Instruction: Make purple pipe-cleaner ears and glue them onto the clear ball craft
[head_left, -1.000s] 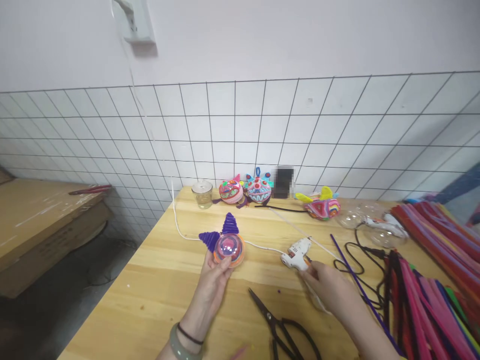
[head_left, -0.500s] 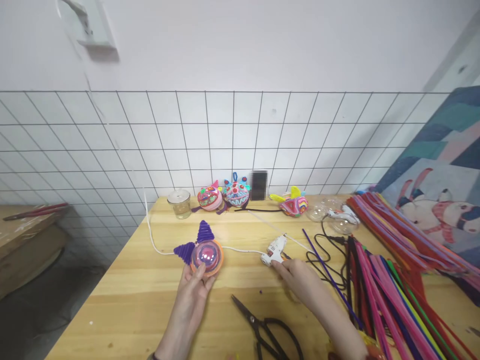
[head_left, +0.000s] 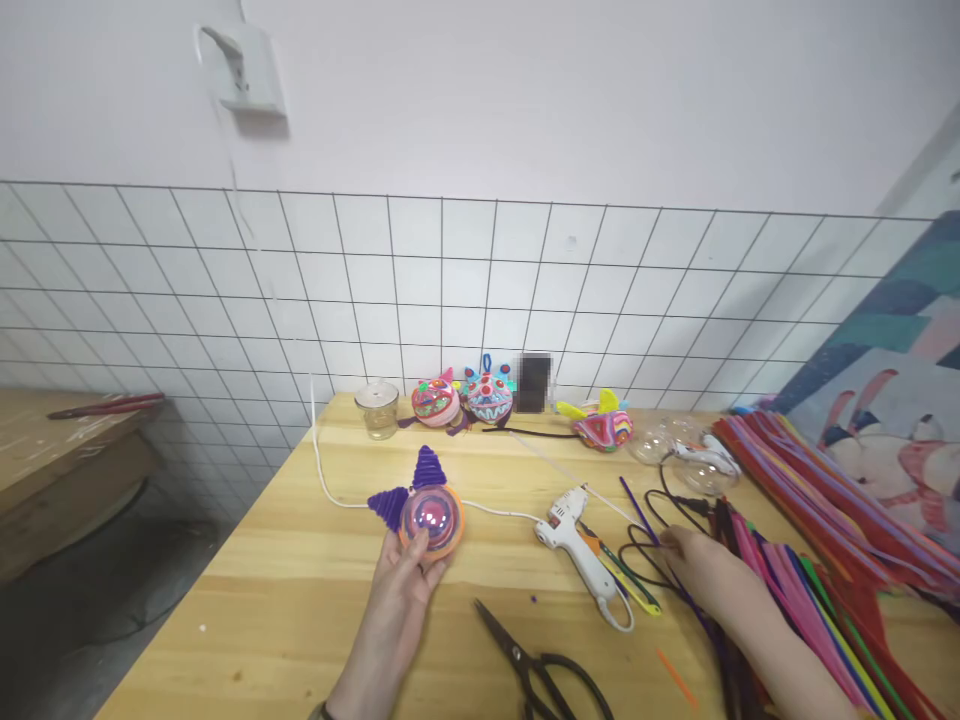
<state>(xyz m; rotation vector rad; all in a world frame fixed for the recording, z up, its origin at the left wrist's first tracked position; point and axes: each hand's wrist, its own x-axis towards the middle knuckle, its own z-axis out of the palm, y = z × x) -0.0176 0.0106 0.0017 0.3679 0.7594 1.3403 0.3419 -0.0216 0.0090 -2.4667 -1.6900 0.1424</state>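
My left hand (head_left: 409, 590) holds a clear plastic ball ornament (head_left: 433, 518) with an orange rim, purple rings and a pink middle. Two purple pipe-cleaner triangles (head_left: 389, 506) stick out from its upper left. My right hand (head_left: 697, 570) is over at the right, its fingertips bent together at a long purple pipe cleaner (head_left: 634, 503) beside a black cable. Part of that stem is hidden beneath the hand. Between my hands a white hot glue gun (head_left: 583, 556) lies on its side, and black-handled scissors (head_left: 517, 655) rest near the front edge.
Decorated ball ornaments (head_left: 490, 398) and a glass cup (head_left: 377, 410) stand along the tiled wall. Clear plastic balls (head_left: 652, 440) lie at the back right. Bundles of coloured pipe cleaners (head_left: 795, 590) cover the right side. A white cord (head_left: 499, 511) runs behind the held ornament.
My right hand has let go of the glue gun and moved right to the purple pipe cleaner. The ornament remains in my left hand. The view has shifted slightly.
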